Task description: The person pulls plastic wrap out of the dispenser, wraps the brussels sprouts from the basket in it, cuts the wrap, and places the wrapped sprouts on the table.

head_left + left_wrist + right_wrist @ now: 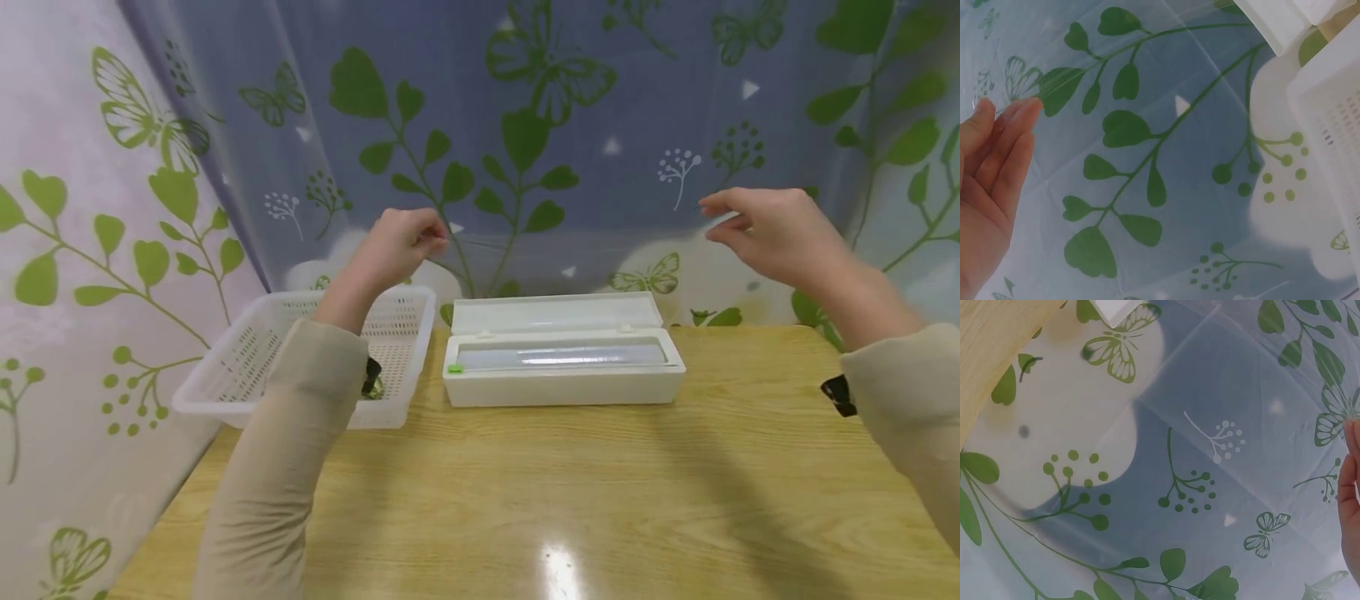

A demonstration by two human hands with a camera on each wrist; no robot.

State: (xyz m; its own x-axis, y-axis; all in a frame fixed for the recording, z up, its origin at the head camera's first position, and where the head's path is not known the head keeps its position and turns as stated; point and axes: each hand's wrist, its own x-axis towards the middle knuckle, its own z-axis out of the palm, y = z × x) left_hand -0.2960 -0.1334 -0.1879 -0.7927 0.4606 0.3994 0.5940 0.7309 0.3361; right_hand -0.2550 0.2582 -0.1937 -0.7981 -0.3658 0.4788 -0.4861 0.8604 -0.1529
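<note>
Both hands are raised above the table, apart from each other. Thumb and fingertips of my left hand (397,242) pinch a clear sheet of cling film (1060,78), whose creases fan out from them in the left wrist view. My right hand (780,233) pinches the film too, and stretch lines run from its fingertips in the right wrist view. In the head view the film can hardly be made out. Below and between the hands stands a white cling film box (562,392), its lid (555,314) tipped back. A film roll (570,357) lies inside.
A white plastic basket (422,350) stands left of the box, partly behind my left arm, with something green (377,388) in it. The wooden table (525,483) reaches a patterned curtain (465,100) at the back. A green slider (455,368) sits on the box's left end.
</note>
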